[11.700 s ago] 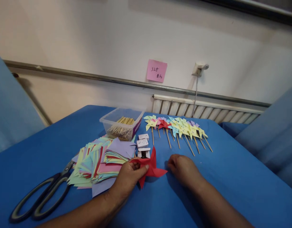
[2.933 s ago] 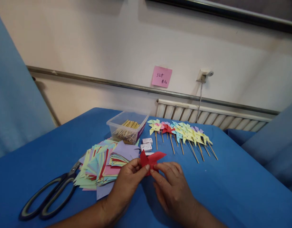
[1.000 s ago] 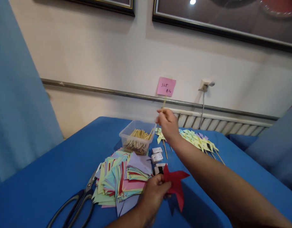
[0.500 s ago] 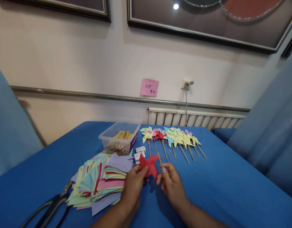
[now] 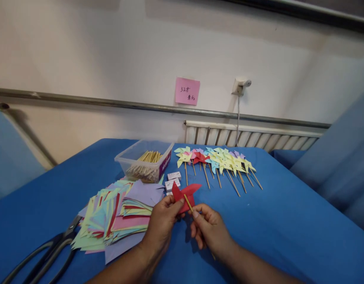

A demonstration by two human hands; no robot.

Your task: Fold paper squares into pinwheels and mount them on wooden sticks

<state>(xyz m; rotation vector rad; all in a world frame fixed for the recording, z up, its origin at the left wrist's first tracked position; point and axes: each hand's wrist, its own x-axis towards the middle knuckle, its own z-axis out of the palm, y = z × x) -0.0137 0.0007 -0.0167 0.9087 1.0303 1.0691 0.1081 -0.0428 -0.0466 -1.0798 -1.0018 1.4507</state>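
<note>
Between the thumb and fingers of my left hand [image 5: 162,221] is a red paper pinwheel [image 5: 191,190], its back facing me. My right hand [image 5: 212,228] is closed on a thin wooden stick [image 5: 187,200]. The stick's upper end lies against the middle of the pinwheel, and its lower end shows below my right palm. Whether the two are joined I cannot tell. Just beyond my left hand sit small white boxes [image 5: 172,184]. A thick pile of coloured paper sheets [image 5: 117,221] lies left of my left hand.
A clear plastic box [image 5: 127,165] of wooden sticks [image 5: 148,161] stands behind the paper. Several finished pinwheels [image 5: 223,161] lie in a cluster at the back right. Large scissors [image 5: 59,246] rest at the left on the blue tablecloth [image 5: 276,221]. A radiator [image 5: 250,136] lines the wall.
My right hand has brought the stick left, from beside the pinwheel onto its middle. The view has tipped downward, so the picture frames on the wall have mostly left it.
</note>
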